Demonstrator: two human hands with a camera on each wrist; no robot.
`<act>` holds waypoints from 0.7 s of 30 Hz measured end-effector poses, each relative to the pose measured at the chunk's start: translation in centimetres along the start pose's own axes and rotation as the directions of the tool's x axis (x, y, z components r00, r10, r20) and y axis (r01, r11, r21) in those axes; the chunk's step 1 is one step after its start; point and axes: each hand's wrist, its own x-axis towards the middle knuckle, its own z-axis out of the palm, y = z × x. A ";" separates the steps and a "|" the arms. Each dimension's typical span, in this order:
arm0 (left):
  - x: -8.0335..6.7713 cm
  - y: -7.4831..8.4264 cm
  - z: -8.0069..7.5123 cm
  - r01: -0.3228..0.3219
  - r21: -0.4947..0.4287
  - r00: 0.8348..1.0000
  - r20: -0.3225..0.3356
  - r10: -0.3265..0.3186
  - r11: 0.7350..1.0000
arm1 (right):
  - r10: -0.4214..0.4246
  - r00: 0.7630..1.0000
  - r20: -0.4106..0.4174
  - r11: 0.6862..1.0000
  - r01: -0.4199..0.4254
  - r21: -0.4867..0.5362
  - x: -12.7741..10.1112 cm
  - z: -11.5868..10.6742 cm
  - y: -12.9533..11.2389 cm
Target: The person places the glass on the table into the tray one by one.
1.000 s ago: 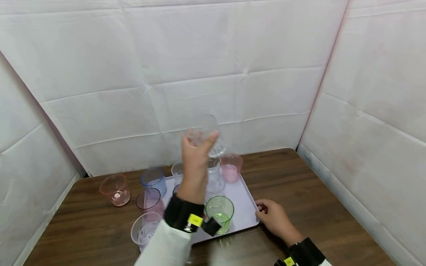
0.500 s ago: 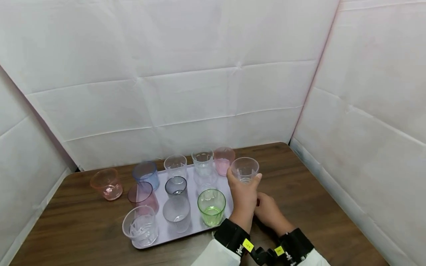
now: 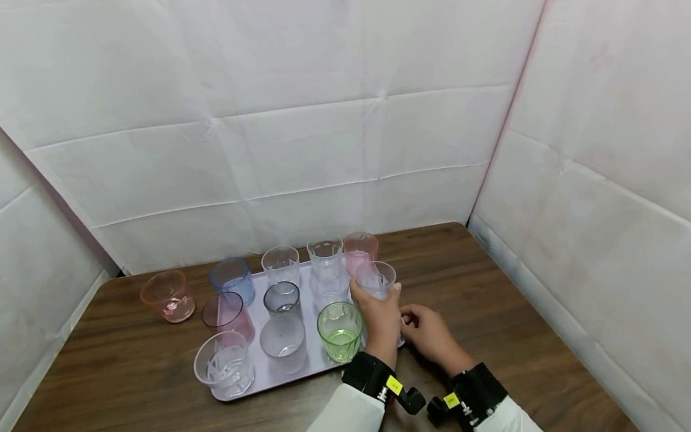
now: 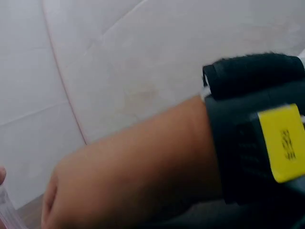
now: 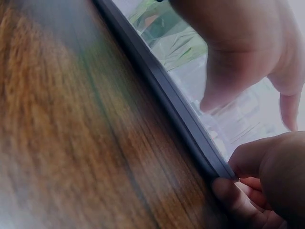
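Left hand: curled round a clear cup, thumb and fingers on the wall, cup upright, mouth up.
Change, cup height: held high before the back wall a second ago; beside the tray's right edge half a second ago; now lower and further left, over the right side of the tray.
Cup position now: just in front of the pink cup, right of the green cup; whether its base touches the tray cannot be told, hand hides it.
Right hand: fingers curled on the tray's right rim; right wrist view shows fingertips pinched under and against the rim. Same station as a second ago.
Left wrist view: mostly forearm and strap; sliver of clear cup at lower left, nothing further to read.
Bearing on the work: judged as a placing stroke near its end, cup brought in to join the others while the tray is steadied; release not yet made.
Off tray: orange cup on the wooden table, well left.
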 end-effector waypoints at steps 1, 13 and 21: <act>0.0 0.0 -0.1 0.018 -0.007 1.000 0.004 -0.018 1.000 | 0.001 1.000 0.001 1.000 -0.001 -0.006 0.0 0.0 -0.1; -0.8 -0.2 -0.9 0.049 0.000 0.998 0.028 -0.049 0.999 | 0.007 1.000 -0.002 0.999 -0.007 -0.033 0.1 0.0 -0.4; -3.3 0.8 -3.0 0.118 0.127 0.976 0.166 -0.139 0.985 | -0.003 1.000 -0.008 0.999 0.003 -0.039 0.3 0.3 0.0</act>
